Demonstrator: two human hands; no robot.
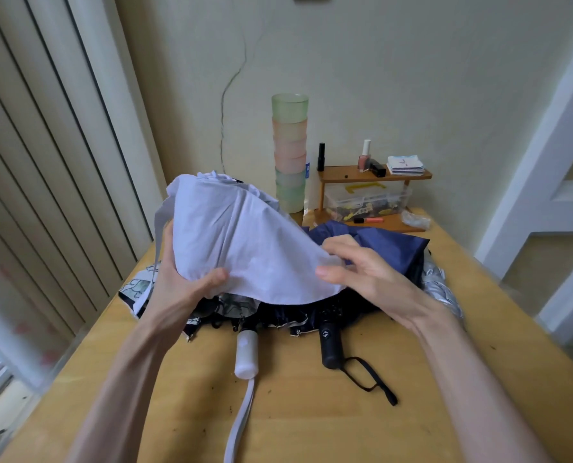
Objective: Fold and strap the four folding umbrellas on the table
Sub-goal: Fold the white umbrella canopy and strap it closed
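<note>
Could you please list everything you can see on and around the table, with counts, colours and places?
lilac umbrella: one, pale lilac, canopy held above table centre
navy umbrella: one, dark blue, behind right hand
patterned umbrella: one, black and white, left, under the lilac one
silver umbrella: one, silver, table's right side
white handle: one, white, near centre
black handle: one, black, right of it
cup stack: one, green and pink, by the wall
shelf: one, wooden, back right
pink bottle: one, pink, shelf top
clear box: one, yellow-handled, under shelf top
table: one, yellow wood, below everything
left hand: one, grips lilac canopy's left edge
right hand: one, pinches its right edge
</note>
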